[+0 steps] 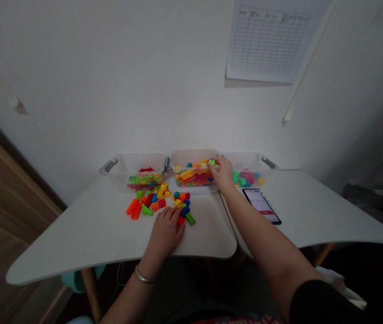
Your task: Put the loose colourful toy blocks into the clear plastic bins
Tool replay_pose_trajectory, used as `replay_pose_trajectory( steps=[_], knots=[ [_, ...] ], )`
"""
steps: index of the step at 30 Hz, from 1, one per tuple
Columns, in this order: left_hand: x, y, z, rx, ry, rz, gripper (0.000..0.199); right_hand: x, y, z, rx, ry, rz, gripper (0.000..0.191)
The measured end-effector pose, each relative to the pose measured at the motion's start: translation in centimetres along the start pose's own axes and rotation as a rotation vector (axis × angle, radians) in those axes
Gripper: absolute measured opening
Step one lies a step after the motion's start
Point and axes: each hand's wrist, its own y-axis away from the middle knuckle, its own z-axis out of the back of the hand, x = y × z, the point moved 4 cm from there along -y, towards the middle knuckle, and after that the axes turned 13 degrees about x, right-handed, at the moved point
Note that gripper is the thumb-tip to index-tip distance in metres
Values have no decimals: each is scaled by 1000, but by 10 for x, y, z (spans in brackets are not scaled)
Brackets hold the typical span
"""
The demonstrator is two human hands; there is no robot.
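Note:
My right hand [222,174] is over the right side of the middle clear box [194,156], its fingers closed on a light green block [212,162]. Colourful blocks fill the lower part of that box. On the white table, my left hand [167,227] rests at the near edge of a loose pile, fingers bent over a red block [181,220]; whether it grips the block cannot be made out. Just right of its fingertips lies a green brick [190,218]. Orange bricks [133,209] and a yellow block [163,191] are farther left in the pile.
A left clear box [140,159] holds green and red pieces; a right clear box [245,158] holds rounder pieces. A phone [262,206] lies under the right forearm's outer side. Two table tops [76,234] meet below my right arm. A printed sheet [265,42] hangs on the wall.

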Motion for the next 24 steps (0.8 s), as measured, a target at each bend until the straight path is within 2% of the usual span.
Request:
replay_pose_trajectory(
  steps=[3, 8, 13, 19, 24],
  knots=[
    [0, 0, 0, 7, -2, -6, 42, 5, -8, -9, 48, 71, 4, 31],
    [0, 0, -1, 5, -3, 6, 42, 8, -6, -19, 136, 167, 37, 36],
    [-1, 0, -1, -9, -2, 0, 42, 6, -1, -20, 183, 204, 117, 44],
    [0, 0, -2, -7, -1, 4, 42, 6, 6, -17, 236, 221, 193, 67],
    [0, 0, -2, -16, 6, 1, 42, 13, 15, -17, 293, 259, 252, 65]
  ],
)
